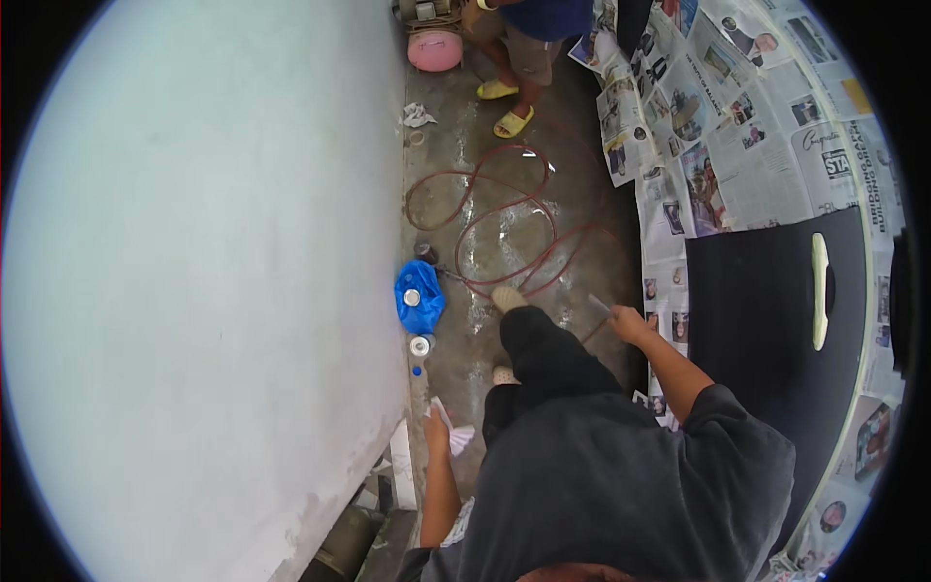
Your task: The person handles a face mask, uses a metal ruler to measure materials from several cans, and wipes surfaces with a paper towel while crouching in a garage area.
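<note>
My left hand (437, 428) is low beside the white wall, fingers closed around a folded white cloth or paper (460, 439) whose loose end fans out. On the other side, my right hand (631, 326) grips a narrow, flat, pale strip (599, 306); its exact kind is too small to tell. That hand is close to a newspaper-covered surface and a black panel (747, 310). A long pale yellow handle (820, 291) is on the panel, apart from my hand.
A red hose (472, 254) lies looped across the concrete floor. By the wall (223, 272) are a blue plastic bag (420, 303) with a can on it, another can (421, 346) and a dark container (425, 252). A person in yellow slippers (514, 122) stands beyond, beside a pink tank (434, 50).
</note>
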`<state>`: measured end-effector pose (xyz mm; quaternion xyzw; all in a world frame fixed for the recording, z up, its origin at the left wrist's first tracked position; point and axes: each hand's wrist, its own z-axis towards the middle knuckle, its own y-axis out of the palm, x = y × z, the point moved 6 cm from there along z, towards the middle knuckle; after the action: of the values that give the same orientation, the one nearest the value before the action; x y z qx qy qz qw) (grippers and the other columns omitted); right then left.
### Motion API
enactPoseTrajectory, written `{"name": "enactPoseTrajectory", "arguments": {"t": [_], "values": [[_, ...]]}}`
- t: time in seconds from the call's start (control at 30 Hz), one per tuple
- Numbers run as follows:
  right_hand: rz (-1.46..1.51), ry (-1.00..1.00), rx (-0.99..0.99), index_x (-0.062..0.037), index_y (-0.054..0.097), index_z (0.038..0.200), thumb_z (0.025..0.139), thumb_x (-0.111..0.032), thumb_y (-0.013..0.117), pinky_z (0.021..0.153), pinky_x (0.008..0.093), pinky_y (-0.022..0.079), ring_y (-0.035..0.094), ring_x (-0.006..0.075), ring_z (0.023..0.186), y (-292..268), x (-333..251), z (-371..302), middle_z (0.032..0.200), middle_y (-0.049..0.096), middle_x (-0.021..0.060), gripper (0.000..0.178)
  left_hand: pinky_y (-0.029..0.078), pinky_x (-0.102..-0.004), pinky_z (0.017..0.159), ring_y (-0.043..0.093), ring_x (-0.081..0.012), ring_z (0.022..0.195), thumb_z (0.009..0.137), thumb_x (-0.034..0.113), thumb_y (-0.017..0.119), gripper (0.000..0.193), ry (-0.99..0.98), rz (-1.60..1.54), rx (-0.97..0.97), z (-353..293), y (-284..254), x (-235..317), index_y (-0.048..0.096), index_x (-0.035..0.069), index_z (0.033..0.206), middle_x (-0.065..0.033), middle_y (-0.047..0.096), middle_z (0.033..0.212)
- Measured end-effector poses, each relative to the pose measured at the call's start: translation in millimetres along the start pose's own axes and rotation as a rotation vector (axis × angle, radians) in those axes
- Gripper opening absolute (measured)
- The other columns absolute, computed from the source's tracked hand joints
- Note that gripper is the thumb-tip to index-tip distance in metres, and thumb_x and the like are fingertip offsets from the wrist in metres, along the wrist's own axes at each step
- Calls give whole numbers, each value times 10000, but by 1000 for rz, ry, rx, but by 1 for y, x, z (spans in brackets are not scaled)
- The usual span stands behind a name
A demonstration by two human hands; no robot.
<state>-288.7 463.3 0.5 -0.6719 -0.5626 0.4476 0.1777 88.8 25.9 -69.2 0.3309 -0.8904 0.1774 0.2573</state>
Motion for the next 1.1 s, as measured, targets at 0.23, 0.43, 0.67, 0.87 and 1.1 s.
{"name": "enactPoseTrajectory", "arguments": {"t": [0.23, 0.43, 0.67, 0.87, 1.1], "values": [[292, -97, 134, -15, 645, 1059, 981, -301, 539, 704, 395, 504, 656, 248, 791, -33, -86, 37, 800, 643, 146, 315, 473, -277, 610, 606, -113, 724, 1031, 455, 485, 455, 93, -71, -11, -4, 40, 83, 648, 47, 1149, -48, 690, 883], [570, -352, -265, -25, 633, 1229, 978, -221, 473, 627, 294, 460, 572, 126, 707, -50, -199, 132, 800, 615, 60, 357, 388, -228, 559, 473, -37, 636, 989, 342, 618, 320, 141, -121, -215, -12, 184, 230, 628, 77, 1168, 49, 604, 829], [544, -663, -297, -38, 298, 1519, 948, -135, 462, 846, 449, 509, 662, 383, 948, -146, -322, 197, 1019, 674, 233, 602, 419, -226, 659, 537, -56, 831, 994, 293, 622, 346, 314, -339, -373, 5, 360, 413, 566, 82, 1262, 13, 611, 998], [414, -742, -404, -5, 281, 1518, 947, -152, 519, 940, 473, 492, 637, 442, 1071, -207, -373, 239, 1128, 647, 287, 636, 462, -328, 813, 583, -157, 929, 1068, 442, 409, 452, 502, -268, -26, 40, 375, 502, 650, 67, 1142, -59, 642, 1037], [686, -608, -83, 42, 415, 1428, 932, -241, 666, 837, 369, 518, 630, 220, 971, -284, -397, 444, 1134, 632, 145, 623, 436, -339, 837, 577, -197, 865, 1084, 428, 363, 548, 555, -206, 312, 74, 300, 540, 672, -18, 1012, -100, 653, 878]]}}
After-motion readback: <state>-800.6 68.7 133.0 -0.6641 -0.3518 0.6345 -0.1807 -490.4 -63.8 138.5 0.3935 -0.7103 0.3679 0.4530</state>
